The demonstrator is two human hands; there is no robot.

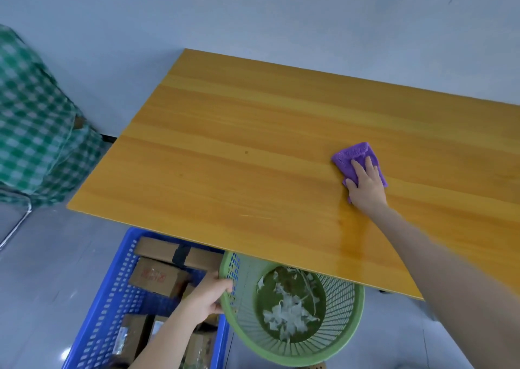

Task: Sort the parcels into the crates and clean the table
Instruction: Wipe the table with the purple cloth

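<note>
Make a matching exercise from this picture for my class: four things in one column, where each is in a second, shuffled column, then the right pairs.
Things
1. purple cloth
2. green basket
3. cardboard parcels
4. paper scraps

Places
A. inside the blue crate
B. gripped at its rim by the left hand
C. at the bottom of the green basket
D. under the right hand on the table

Pairs: 1-D, 2-B, 3-A, 4-C

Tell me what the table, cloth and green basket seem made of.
The table looks like glossy wood or wood-look laminate: grain stripes, sheen. The cloth seems soft microfibre, by its fuzzy pile. The basket looks like moulded plastic: a thin lattice wall.
</note>
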